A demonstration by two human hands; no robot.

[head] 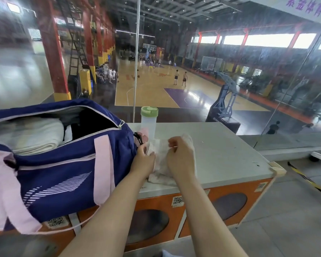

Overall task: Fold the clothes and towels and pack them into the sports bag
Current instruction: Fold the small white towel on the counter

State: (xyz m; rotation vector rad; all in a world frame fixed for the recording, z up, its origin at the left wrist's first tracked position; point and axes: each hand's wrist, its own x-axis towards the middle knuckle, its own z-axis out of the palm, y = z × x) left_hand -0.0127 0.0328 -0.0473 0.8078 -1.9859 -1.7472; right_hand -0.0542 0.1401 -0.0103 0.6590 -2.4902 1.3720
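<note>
While sports bag gapes alongside, left hand and right hand both pinch white cloth lying beneath them

Lit by daylight from a long band of blown-out clerestory windows at upper right, overexposed to plain white. Mirrored as pale glare streaks on the glossy wooden basketball court floor. Hazed and washed out by reflections in the glass partition, heaviest at far left. Evenly bright on the matte white counter top, with only faint, soft shadows. Bent by wide-angle distortion towards the edges. Smeared by motion blur at lower left and softened slightly throughout.
</note>
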